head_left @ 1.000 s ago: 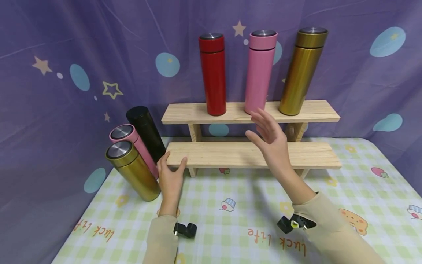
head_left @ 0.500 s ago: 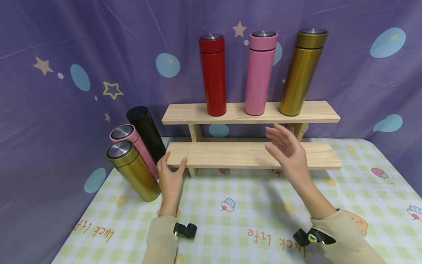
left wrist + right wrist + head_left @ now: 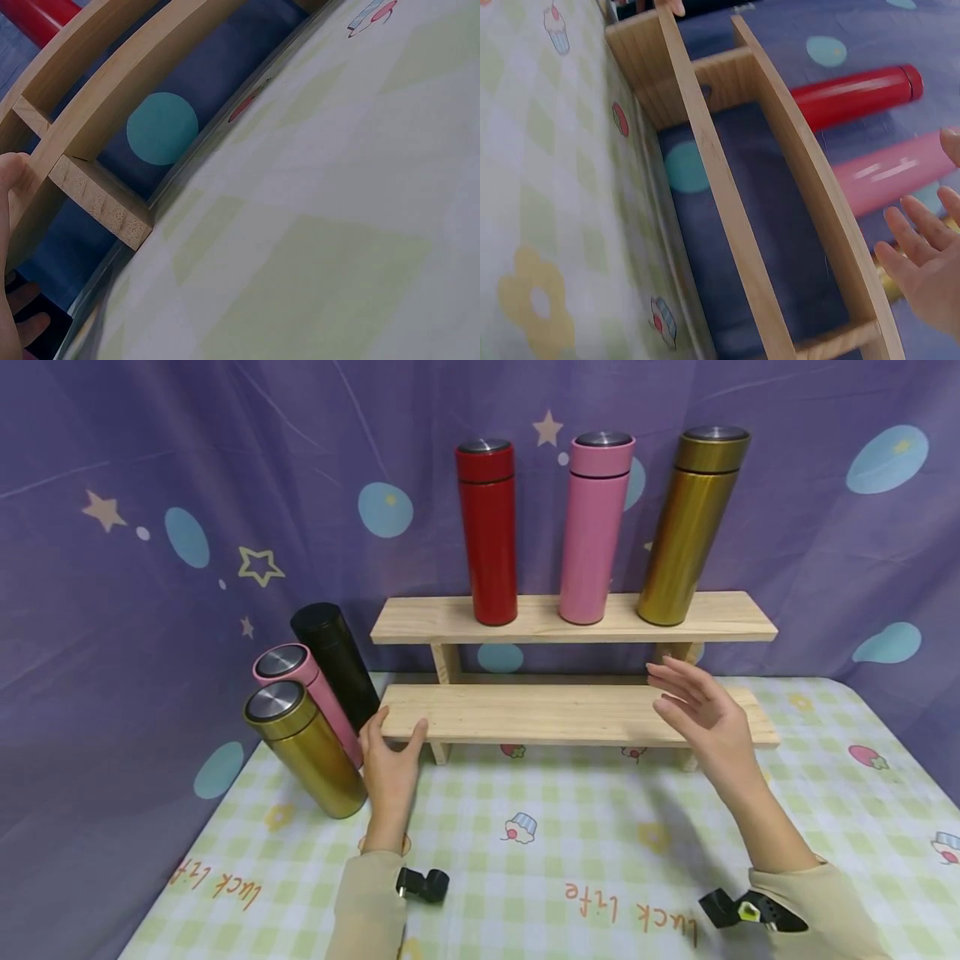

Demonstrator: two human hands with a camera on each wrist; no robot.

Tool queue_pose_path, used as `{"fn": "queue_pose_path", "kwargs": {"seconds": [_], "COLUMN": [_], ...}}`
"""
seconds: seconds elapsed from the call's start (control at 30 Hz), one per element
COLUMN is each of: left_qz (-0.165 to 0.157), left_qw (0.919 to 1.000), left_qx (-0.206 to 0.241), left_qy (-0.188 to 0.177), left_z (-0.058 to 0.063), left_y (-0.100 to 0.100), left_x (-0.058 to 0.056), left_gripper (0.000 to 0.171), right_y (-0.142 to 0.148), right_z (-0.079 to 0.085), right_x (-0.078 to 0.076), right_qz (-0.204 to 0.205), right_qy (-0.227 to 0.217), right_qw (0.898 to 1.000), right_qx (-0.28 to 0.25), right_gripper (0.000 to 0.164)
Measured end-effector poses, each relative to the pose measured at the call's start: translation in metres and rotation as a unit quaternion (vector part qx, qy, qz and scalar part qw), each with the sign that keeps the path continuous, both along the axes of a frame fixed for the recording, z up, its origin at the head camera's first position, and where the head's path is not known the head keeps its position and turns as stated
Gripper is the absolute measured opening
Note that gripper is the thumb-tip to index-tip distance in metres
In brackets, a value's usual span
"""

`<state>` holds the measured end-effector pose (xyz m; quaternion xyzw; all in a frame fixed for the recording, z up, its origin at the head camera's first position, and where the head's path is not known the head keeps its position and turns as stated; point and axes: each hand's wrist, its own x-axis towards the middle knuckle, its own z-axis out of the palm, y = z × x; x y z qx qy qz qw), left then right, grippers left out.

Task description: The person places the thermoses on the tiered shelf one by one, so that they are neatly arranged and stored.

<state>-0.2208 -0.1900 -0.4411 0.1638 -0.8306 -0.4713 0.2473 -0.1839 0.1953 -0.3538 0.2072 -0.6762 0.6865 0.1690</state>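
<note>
My left hand point(image 3: 390, 777) rests at the left front corner of the lower plank point(image 3: 525, 714) of a wooden stand, thumb and fingers spread. In the left wrist view its thumb point(image 3: 11, 169) touches the plank's edge. The right hand point(image 3: 712, 735) is raised in front of the stand's right end, fingers loosely bent, nothing in it. On the upper plank point(image 3: 536, 622) stand a red thermos bottle point(image 3: 491, 539), a pink one point(image 3: 596, 539) and a gold one point(image 3: 693, 535), spaced apart. Beside my left hand are a shorter gold thermos point(image 3: 315, 756), a pink thermos point(image 3: 324, 693) and a black bottle point(image 3: 337, 660).
A checked tablecloth point(image 3: 465, 877) with printed cakes and lettering covers the table. Behind the stand hangs a purple curtain point(image 3: 300, 460) with stars and blue ovals. A small black camera point(image 3: 423, 885) sits on the left wrist, another point(image 3: 738, 910) on the right.
My right hand has drawn back from in front of the pink thermos, moving right and down. The left hand and all the bottles stay in place.
</note>
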Motion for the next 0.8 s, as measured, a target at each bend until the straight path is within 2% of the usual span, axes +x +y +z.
{"fn": "queue_pose_path", "kwargs": {"seconds": [0.2,0.4,0.63,0.7,0.8], "left_qz": [-0.002,-0.003,-0.006,-0.005,-0.004], "left_qw": [1.0,0.9999,1.0,1.0,0.9999], "left_qx": [-0.002,-0.001,-0.002,-0.002,-0.004], "left_qy": [0.009,0.01,0.007,0.006,0.008], "left_z": [-0.001,-0.001,-0.001,-0.001,-0.002], "left_y": [0.0,0.0,0.0,0.0,0.0], "left_x": [0.0,0.001,0.0,0.0,-0.001], "left_gripper": [0.076,0.076,0.078,0.078,0.077], "right_y": [0.019,0.039,0.06,0.066,0.076], "right_z": [-0.004,-0.01,-0.018,-0.021,-0.025], "right_x": [0.002,0.0,-0.002,-0.003,-0.005], "right_qz": [-0.021,-0.025,-0.086,-0.092,-0.085], "right_qy": [-0.015,-0.022,-0.044,-0.044,-0.041], "right_qw": [0.999,0.999,0.993,0.993,0.995], "right_qx": [0.022,0.026,0.064,0.054,0.012], "right_gripper": [0.048,0.048,0.048,0.047,0.047]}}
